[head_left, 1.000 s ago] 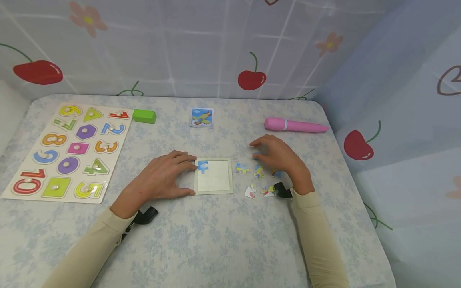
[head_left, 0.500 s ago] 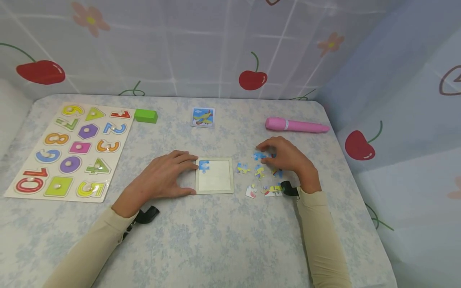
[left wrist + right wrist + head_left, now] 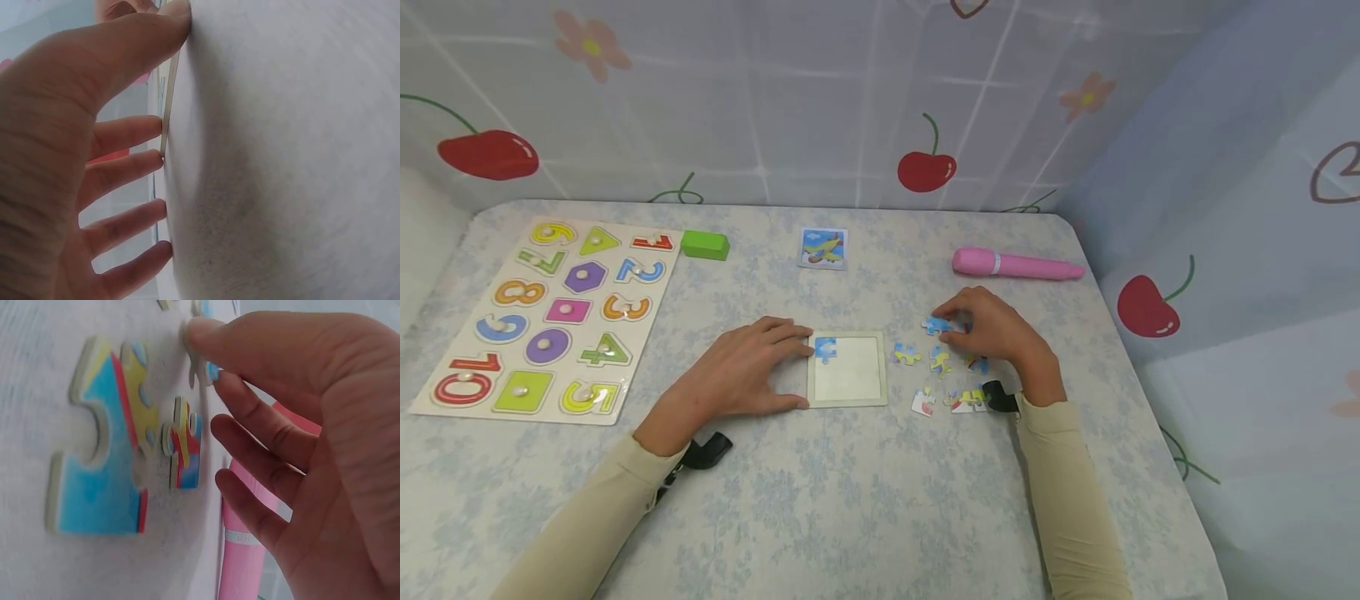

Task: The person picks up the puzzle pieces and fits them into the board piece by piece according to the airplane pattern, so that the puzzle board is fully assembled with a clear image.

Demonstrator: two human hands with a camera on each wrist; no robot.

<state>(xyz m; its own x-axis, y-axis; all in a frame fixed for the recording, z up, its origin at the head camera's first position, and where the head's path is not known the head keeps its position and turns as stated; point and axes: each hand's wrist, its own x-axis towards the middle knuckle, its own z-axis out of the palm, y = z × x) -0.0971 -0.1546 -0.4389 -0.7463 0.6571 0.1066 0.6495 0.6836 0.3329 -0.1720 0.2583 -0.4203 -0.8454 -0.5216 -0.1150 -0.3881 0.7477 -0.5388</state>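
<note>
My left hand (image 3: 741,367) rests at the left side of a square wooden puzzle tray (image 3: 847,403), its thumb and fingertips against the edge. Inside the tray's upper left corner lies one blue jigsaw piece (image 3: 825,348). To the right, my right hand (image 3: 988,325) pinches a light blue jigsaw piece (image 3: 934,325) between thumb and forefinger, close over the table; its other fingers are apart. Several loose pieces lie between tray and right wrist, among them a blue-and-yellow piece (image 3: 940,360) and a white-and-pink piece (image 3: 922,402). A blue, red and yellow piece (image 3: 100,494) looms large in the right wrist view.
A number-and-shape peg board (image 3: 568,310) covers the table's left side, with a green block (image 3: 704,245) at its corner. An airplane picture card (image 3: 823,248) lies at the back. A pink marker-shaped object (image 3: 1018,264) lies behind my right hand.
My right hand has moved slightly right and its thumb and forefinger have closed on the light blue piece. The left hand has stayed at the tray.
</note>
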